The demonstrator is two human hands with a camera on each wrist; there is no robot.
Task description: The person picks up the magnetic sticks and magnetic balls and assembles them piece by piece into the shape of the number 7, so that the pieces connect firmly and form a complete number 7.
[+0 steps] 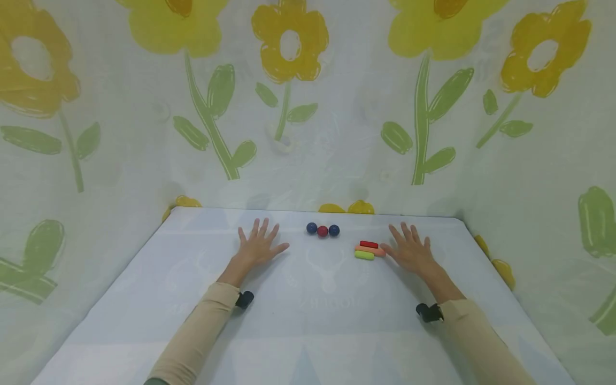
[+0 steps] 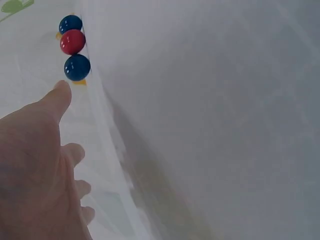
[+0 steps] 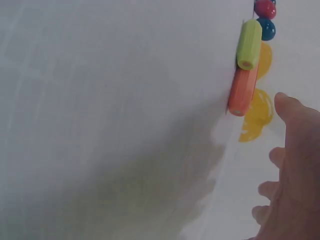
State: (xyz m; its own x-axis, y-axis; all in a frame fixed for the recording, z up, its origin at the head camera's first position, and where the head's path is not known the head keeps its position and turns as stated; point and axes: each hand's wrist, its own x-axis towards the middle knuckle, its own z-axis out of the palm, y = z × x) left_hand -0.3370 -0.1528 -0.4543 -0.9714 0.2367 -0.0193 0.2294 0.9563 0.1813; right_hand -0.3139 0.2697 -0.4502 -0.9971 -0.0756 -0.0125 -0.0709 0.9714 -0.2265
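Observation:
My left hand [image 1: 256, 248] is spread over the left part of the white table, fingers straight and holding nothing. My right hand [image 1: 410, 253] is likewise spread on the right, with its thumb beside the end of an orange stick [image 1: 379, 252]. A shorter red stick [image 1: 369, 244] lies behind that one and a yellow-green stick [image 1: 364, 255] in front, all side by side. Between the hands, a red ball [image 1: 322, 231] sits in a row with a left blue ball [image 1: 312, 228] and a right blue ball [image 1: 334, 230]. In the right wrist view the red stick cannot be made out.
The white table [image 1: 289, 315] carries faint printed patterns. Its far edge [image 1: 231, 210] meets a hanging sheet [image 1: 332, 160] printed with yellow flowers, which also rises on both sides. A small black device [image 1: 245, 299] is worn at the left wrist, another [image 1: 429, 312] at the right.

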